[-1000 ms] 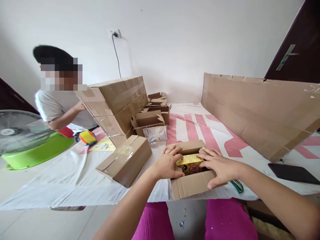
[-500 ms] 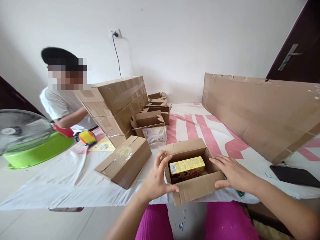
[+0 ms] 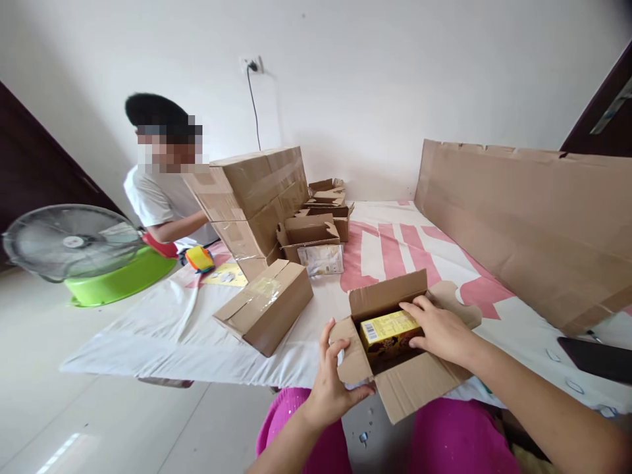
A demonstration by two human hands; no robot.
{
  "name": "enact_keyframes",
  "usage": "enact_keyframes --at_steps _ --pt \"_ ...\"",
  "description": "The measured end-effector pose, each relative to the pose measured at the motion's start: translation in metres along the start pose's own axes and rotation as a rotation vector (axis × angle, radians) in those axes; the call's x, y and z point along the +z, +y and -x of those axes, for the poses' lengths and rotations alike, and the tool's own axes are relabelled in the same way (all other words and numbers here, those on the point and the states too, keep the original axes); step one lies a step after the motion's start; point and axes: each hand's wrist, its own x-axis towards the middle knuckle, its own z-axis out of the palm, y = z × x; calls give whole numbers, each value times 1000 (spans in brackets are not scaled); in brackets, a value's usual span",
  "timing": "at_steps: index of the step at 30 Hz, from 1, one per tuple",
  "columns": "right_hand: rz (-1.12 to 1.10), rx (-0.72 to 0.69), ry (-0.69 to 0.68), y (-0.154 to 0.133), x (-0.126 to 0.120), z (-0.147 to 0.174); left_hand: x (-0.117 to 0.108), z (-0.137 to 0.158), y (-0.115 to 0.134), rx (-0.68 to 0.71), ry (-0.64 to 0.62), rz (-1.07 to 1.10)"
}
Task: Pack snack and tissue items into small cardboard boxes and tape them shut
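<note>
1. Yellow box [image 3: 388, 327]: lying inside the open carton [image 3: 419, 390], its barcode end facing left, dark print showing on its near side.
2. Open carton: sitting at the near edge of the white-and-pink tablecloth [image 3: 192, 352], flaps spreading outward, front flap sticking out above the magenta trousers [image 3: 459, 431].
3. Right hand [image 3: 442, 332]: reaching into the carton, grasping the yellow box at its right end, thumb pressing the near side, fingers lying over the top.
4. Left hand [image 3: 333, 380]: touching the carton's left flap, fingers curling at its outer edge, thumb pointing toward the near corner; can't tell if it's actually pinching the cardboard.
5. Taped carton [image 3: 284, 316]: lying shut to the left of the open one, clear tape shining on top.
6. Plastic packet [image 3: 320, 259]: leaning against the nearest of several open small cartons [image 3: 309, 232], these standing in a row going back toward the wall.
7. Stacked boxes [image 3: 261, 191]: rising just left of that row.
8. Yellow-orange roll [image 3: 199, 259]: resting left of the stack, near a yellow sheet [image 3: 226, 275].
9. Co-worker [image 3: 165, 204]: sitting behind the stack, wearing a black cap and light shirt; hand hidden.
10. Fan [image 3: 74, 241]: standing far left, beside a green plastic piece [image 3: 121, 280].
11. Cardboard panel [image 3: 513, 224]: standing on the right; dark flat object [image 3: 600, 359] lying in front.
</note>
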Motion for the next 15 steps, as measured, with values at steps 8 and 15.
enact_keyframes --at_steps 8,15 --pt "-194 -229 451 12 11 18 39 29 -23 -266 52 236" --pt "-605 -75 748 25 29 41 49 2 -41 -390 -82 420"
